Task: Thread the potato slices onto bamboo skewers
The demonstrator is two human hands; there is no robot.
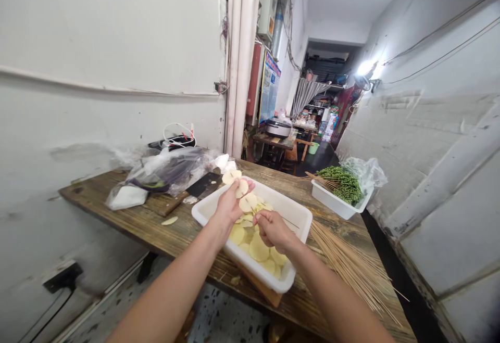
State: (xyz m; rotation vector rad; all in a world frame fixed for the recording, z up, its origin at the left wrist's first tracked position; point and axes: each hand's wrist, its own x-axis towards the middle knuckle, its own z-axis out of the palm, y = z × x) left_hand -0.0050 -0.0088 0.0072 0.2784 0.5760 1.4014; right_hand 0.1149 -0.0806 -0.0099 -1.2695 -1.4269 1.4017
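Note:
Over a white plastic tub (302,223) of thin, pale yellow potato slices (258,249), my left hand (229,202) is closed on several potato slices (247,202) strung in a row. Short bits of stick show at the centres of these slices. My right hand (273,228) is closed in a pinch just below the row, at the stick's lower end. A thin bamboo skewer (291,224) juts out to the right behind that hand. The fingers hide most of the stick between the two hands.
Loose bamboo skewers (351,262) lie right of the tub. Behind them, a white basket (336,207) holds green sprigs (344,184) on sticks. A cleaver (201,186), a stray slice (170,221) and plastic bags (167,168) lie left on the wooden table (152,231).

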